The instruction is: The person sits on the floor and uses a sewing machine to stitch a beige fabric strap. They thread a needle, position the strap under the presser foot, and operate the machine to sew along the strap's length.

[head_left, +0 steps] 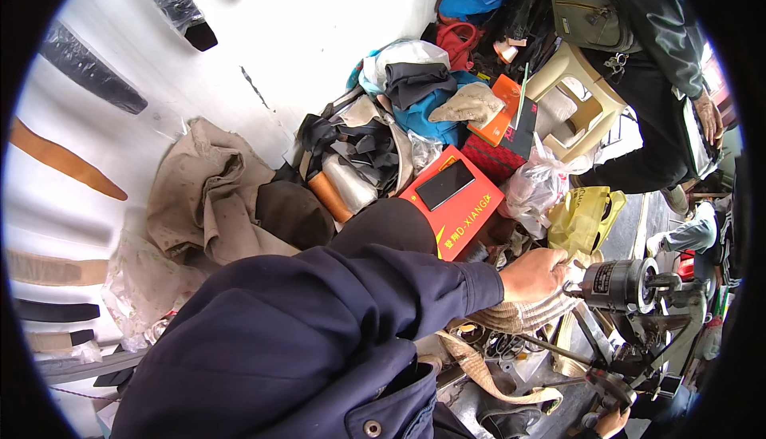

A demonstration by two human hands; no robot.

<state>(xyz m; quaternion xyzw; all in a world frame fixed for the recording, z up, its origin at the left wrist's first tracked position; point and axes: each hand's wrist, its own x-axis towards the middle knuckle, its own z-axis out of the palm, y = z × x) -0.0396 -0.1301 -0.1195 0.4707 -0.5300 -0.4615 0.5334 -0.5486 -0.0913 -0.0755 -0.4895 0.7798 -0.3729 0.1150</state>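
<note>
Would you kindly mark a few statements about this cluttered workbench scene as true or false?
1. The left hand grips a bundle of beige webbing strap. True.
2. A dark phone lies on the red box. True.
3. The red box is blue. False: it is red, with yellow markings.
4. The beige plastic stool stands to the person's left. False: it is at the upper right, beside a standing person's dark trousers.
5. The right hand shows only at the lower edge, below the small sewing machine. True.
</note>
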